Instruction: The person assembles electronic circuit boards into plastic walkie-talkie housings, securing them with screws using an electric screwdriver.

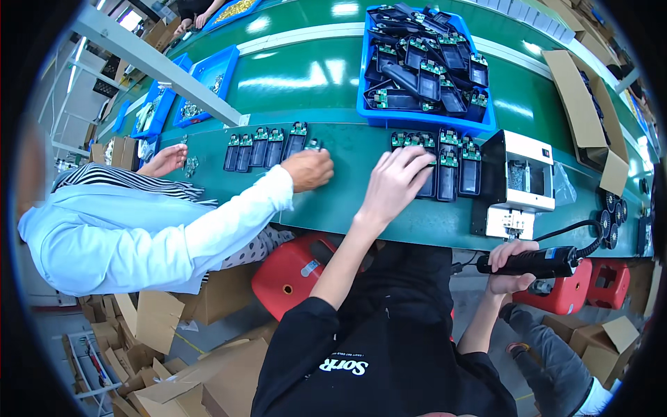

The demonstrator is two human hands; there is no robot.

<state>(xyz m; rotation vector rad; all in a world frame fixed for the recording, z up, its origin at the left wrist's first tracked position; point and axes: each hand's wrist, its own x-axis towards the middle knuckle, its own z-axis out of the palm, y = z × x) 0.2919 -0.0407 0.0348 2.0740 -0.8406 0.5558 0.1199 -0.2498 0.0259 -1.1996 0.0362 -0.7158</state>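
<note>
My left hand (394,186) reaches over a group of black plastic housings (470,175) fitted with small green circuit boards (448,158). Its fingers are apart and slightly bent, with the fingertips at the housings; whether they touch one is hard to see. Wrapped round a black electric screwdriver (538,263), my right hand (511,265) is at the table's front edge. The tool lies nearly level, its cable running off its right end. Just above it on the table stands a black-and-white screw feeder (517,182).
A blue bin (429,122) heaped with housings stands behind the group. To my left, a co-worker's hand (309,170) is beside another row of housings (258,151). Black round parts (606,224) lie at right, below an open carton (580,104). A red stool (288,274) stands below the table.
</note>
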